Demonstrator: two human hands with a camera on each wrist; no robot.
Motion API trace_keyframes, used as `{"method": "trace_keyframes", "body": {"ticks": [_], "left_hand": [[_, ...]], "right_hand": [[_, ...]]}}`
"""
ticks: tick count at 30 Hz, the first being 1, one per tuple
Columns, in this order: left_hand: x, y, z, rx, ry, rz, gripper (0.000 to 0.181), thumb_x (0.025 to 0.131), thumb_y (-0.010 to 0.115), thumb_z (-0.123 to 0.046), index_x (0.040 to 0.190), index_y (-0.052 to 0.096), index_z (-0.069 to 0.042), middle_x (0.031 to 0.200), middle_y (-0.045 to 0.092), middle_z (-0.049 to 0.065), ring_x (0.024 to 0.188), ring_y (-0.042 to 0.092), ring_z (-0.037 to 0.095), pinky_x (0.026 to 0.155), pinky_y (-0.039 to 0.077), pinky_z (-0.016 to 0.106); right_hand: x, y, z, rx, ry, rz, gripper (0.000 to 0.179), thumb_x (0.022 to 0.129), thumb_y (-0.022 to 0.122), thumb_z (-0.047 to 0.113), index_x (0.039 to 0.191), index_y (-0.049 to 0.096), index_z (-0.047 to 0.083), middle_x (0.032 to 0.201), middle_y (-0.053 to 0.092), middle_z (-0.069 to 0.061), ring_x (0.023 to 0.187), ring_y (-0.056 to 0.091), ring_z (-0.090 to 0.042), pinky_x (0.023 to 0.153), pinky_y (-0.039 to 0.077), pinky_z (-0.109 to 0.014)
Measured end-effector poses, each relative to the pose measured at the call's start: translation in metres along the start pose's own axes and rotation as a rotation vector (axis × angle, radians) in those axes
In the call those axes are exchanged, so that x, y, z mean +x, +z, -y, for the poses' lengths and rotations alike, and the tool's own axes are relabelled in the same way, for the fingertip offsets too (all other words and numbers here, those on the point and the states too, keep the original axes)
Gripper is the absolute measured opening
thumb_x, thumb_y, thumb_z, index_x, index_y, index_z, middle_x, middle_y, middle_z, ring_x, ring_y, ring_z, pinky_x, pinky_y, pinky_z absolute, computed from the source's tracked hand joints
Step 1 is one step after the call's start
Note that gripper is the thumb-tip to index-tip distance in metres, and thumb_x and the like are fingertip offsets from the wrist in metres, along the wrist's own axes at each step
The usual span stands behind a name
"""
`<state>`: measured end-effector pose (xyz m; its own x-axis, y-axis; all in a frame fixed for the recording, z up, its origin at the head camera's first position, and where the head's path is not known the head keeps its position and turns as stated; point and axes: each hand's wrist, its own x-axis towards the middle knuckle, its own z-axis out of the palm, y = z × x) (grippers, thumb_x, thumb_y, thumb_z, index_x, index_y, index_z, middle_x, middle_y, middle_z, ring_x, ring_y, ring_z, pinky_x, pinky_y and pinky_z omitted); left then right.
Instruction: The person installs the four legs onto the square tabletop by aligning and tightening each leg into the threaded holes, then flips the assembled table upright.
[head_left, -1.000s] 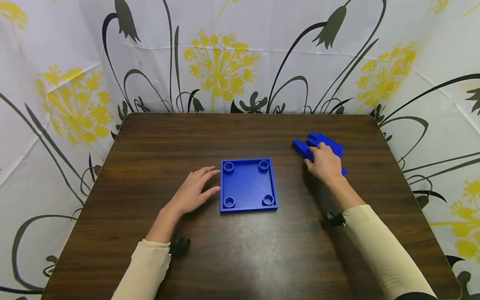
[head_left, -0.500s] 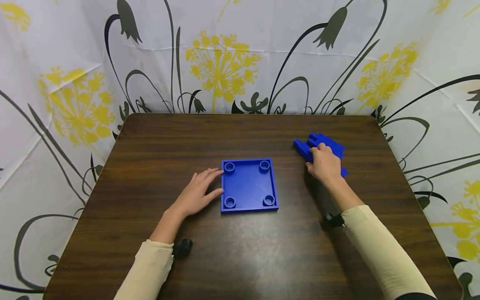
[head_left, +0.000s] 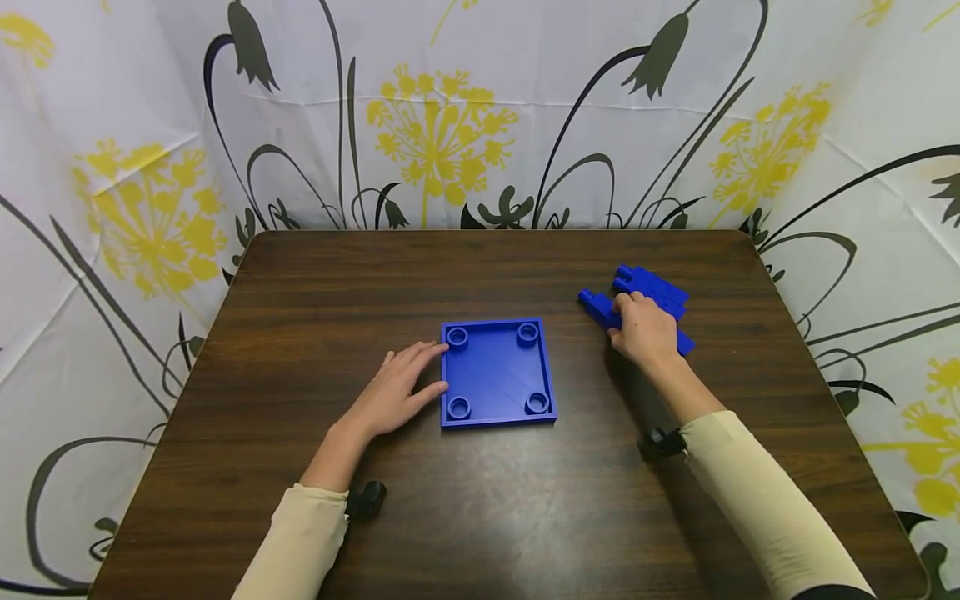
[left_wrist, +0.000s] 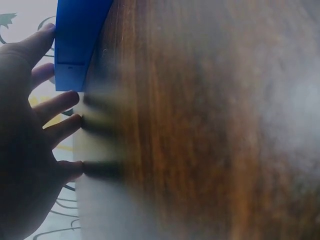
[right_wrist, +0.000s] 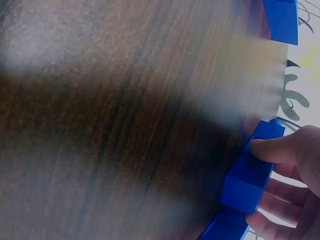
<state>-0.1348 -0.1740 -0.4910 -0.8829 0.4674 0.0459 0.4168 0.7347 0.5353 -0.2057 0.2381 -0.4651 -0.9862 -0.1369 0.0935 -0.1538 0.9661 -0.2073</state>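
Observation:
A blue square tabletop piece [head_left: 497, 371] lies on the table, with a raised rim and a round socket at each inner corner. At its left edge my left hand [head_left: 390, 390] touches the rim with spread, nearly straight fingers; the left wrist view shows thumb and fingertips along the blue side [left_wrist: 80, 45]. To the right, my right hand [head_left: 647, 330] grips a blue leg-like piece [head_left: 597, 308] with a pegged end. In the right wrist view, the thumb presses one face of that piece [right_wrist: 245, 187] and the fingers lie behind it. The hand hides its middle.
More blue leg-like pieces [head_left: 654, 287] lie side by side just beyond the right hand. The brown wooden table [head_left: 495, 508] ends at the back against a white curtain [head_left: 562, 75] with printed flowers. A black band with a camera [head_left: 366, 500] sits on the left wrist.
The gripped piece has shifted slightly left and toward me, widening the gap to the other pieces. My left hand has moved slightly right, onto the tabletop piece's edge.

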Motion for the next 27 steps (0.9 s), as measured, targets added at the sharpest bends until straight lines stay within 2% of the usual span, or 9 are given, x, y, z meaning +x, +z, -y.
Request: {"method": "trace_keyframes", "body": {"ticks": [6, 12, 18, 27], "left_hand": [[-0.0001, 0.0009, -0.0003, 0.001, -0.019, 0.016, 0.061, 0.098, 0.051, -0.052, 0.151, 0.037, -0.025, 0.153, 0.038, 0.009, 0.145, 0.025, 0.031, 0.111, 0.012, 0.065], [0.0006, 0.0004, -0.0004, -0.003, -0.025, 0.023, 0.062, 0.099, 0.053, -0.049, 0.153, 0.034, -0.025, 0.153, 0.038, 0.009, 0.145, 0.025, 0.032, 0.111, 0.011, 0.064], [0.0012, 0.0003, -0.0011, -0.004, -0.023, 0.033, 0.062, 0.099, 0.052, -0.050, 0.153, 0.034, -0.025, 0.153, 0.039, 0.008, 0.145, 0.024, 0.031, 0.112, 0.011, 0.063], [0.0014, 0.0004, -0.0009, -0.013, -0.029, 0.041, 0.063, 0.099, 0.051, -0.051, 0.153, 0.033, -0.024, 0.153, 0.038, 0.008, 0.146, 0.023, 0.031, 0.112, 0.010, 0.064]], "right_hand": [[-0.0033, 0.0020, -0.0027, 0.033, 0.020, 0.028, 0.043, 0.081, 0.077, 0.017, 0.117, 0.058, 0.005, 0.103, 0.068, -0.022, 0.084, 0.065, -0.042, 0.068, 0.051, -0.055], [-0.0021, 0.0022, -0.0038, 0.050, 0.053, 0.069, 0.056, 0.083, 0.075, 0.017, 0.134, 0.056, 0.003, 0.116, 0.065, -0.027, 0.096, 0.064, -0.046, 0.076, 0.050, -0.059], [-0.0012, 0.0025, -0.0042, 0.062, 0.070, 0.105, 0.054, 0.084, 0.072, 0.016, 0.133, 0.058, -0.001, 0.121, 0.062, -0.028, 0.104, 0.061, -0.047, 0.083, 0.048, -0.060], [0.0009, 0.0023, -0.0043, 0.087, 0.054, 0.072, 0.051, 0.079, 0.073, 0.019, 0.126, 0.064, 0.002, 0.114, 0.066, -0.025, 0.096, 0.064, -0.043, 0.075, 0.050, -0.057]]}}
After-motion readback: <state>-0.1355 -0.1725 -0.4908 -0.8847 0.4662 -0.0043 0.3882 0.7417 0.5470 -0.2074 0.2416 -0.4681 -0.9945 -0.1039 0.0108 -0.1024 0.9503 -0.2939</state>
